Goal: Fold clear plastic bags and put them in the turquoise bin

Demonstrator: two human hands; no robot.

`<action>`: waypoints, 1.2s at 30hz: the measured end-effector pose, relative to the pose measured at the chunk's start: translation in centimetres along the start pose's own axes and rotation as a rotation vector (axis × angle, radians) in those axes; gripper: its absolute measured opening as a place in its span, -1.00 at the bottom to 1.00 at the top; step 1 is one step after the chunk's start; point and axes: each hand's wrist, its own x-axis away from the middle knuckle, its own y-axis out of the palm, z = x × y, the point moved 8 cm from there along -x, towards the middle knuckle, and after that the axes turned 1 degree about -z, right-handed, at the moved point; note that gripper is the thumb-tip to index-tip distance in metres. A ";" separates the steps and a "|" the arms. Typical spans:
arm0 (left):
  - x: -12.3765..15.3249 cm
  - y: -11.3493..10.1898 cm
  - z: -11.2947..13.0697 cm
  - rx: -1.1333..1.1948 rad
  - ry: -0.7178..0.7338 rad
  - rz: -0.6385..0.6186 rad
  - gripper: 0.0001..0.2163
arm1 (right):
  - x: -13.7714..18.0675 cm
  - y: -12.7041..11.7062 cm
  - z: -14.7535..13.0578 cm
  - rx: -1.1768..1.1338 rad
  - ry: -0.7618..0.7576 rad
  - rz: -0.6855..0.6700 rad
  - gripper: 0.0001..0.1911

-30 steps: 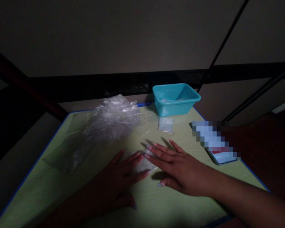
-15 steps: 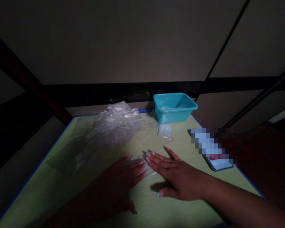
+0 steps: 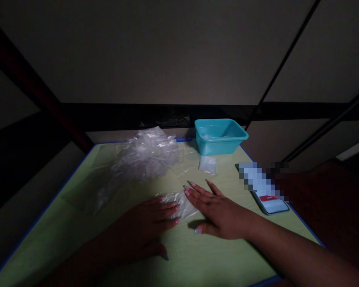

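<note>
A folded clear plastic bag (image 3: pixel 184 205) lies flat on the table, partly covered by my fingers. My left hand (image 3: pixel 148 225) rests palm down on its left part, fingers stretched out and thumb apart, in deep shadow. Over the bag's right edge my right hand (image 3: pixel 218 209) lies flat with its fingers extended and thumb spread. Just beyond my hands sits a small folded plastic packet (image 3: pixel 208 165). A heap of crumpled clear plastic bags (image 3: pixel 151 153) spreads across the table's far left.
A turquoise basin (image 3: pixel 221 144) with plastic inside stands at the far right corner of the green, blue-edged table (image 3: pixel 221 259). A phone (image 3: pixel 265 191), its screen partly pixelated, lies by the right edge. A panelled wall (image 3: pixel 158 56) rises behind the table.
My hands have moved slightly apart, showing more of the folded bag between them. The right hand has shifted up a little. The view has tilted slightly.
</note>
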 end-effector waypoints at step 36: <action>1.0 3.0 -2.8 0.028 -0.273 -0.178 -0.47 | 1.4 -3.3 -1.8 0.208 -0.186 0.157 -0.67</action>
